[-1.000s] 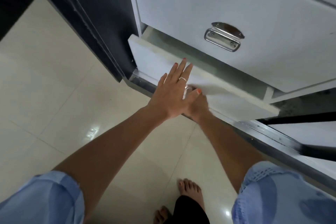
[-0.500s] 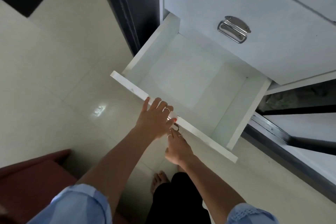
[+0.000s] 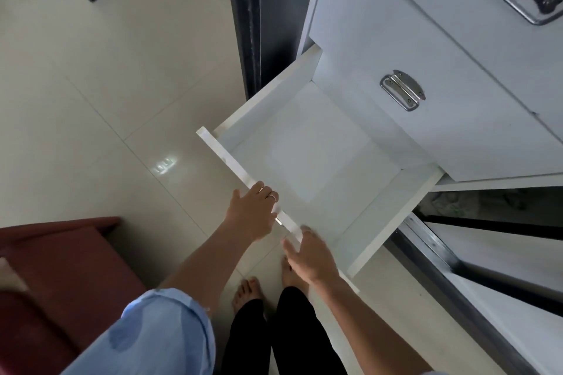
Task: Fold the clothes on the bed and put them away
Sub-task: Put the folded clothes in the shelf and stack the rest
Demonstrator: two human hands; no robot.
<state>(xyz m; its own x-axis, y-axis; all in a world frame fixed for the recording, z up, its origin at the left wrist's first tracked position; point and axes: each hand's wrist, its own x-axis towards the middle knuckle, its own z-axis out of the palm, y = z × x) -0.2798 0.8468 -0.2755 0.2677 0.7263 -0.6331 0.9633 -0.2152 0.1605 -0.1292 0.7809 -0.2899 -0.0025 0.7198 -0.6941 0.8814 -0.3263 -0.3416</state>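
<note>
Fingers of left hand curl over drawer front edge.

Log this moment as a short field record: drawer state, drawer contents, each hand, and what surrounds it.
drawer: bottom drawer pulled out, white
contents: nothing visible inside
left hand: left hand grips the drawer's front edge, fingers curled over it
right hand: right hand at the front panel, fingers relaxed, holding nothing
above: closed drawer with a metal handle
floor: pale tiles
left: red furniture
</note>
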